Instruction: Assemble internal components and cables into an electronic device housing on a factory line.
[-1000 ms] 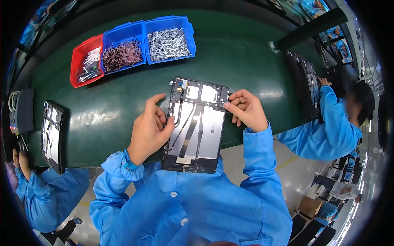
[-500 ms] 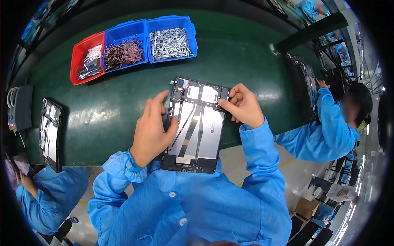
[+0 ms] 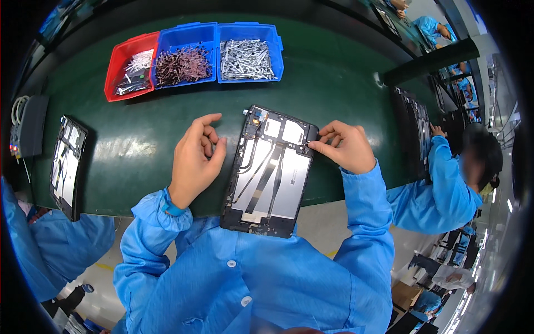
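An opened tablet (image 3: 295,183) lies tilted in front of me, its lower end over the table's near edge against my coat. Its inside shows a silver plate, dark ribbon cables and white patches near the top. At its upper right edge, my right hand (image 3: 347,147) has thumb and forefinger closed on the frame. My left hand (image 3: 194,158) hovers left of the tablet, apart from it, with fingers loosely bent, thumb away from them and nothing visible in it.
Beyond the tablet stand a red bin (image 3: 114,72) with white and dark pieces, a blue bin (image 3: 186,36) of brownish parts and another blue bin (image 3: 272,42) of silvery parts. A second opened tablet (image 3: 68,170) lies left. Co-workers sit on both sides.
My left hand has come off the tablet's left side and drawn back to the left. My right hand stays at its upper right edge. The bins appear shifted right in view.
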Available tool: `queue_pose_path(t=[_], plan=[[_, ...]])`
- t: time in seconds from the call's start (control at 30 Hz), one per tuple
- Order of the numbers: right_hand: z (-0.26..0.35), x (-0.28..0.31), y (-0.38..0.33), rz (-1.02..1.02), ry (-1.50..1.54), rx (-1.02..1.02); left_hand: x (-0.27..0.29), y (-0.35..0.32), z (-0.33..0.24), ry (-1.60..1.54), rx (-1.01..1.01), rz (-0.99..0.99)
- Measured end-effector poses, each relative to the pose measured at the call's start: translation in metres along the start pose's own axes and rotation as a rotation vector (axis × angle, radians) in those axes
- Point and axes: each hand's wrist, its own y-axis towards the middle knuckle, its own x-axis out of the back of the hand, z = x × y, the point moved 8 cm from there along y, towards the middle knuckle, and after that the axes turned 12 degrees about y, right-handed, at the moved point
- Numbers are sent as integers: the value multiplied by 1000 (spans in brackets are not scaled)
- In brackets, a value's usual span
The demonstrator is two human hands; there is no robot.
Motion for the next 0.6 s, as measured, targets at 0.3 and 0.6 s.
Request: queue_pose_path(t=[0.3, 0.6], plan=[[-31, -5, 13, 136, 239, -165, -2, 0, 3, 25, 48, 21], [-43, -12, 17, 228, 448, -298, -5, -1, -1, 54, 35, 30]])
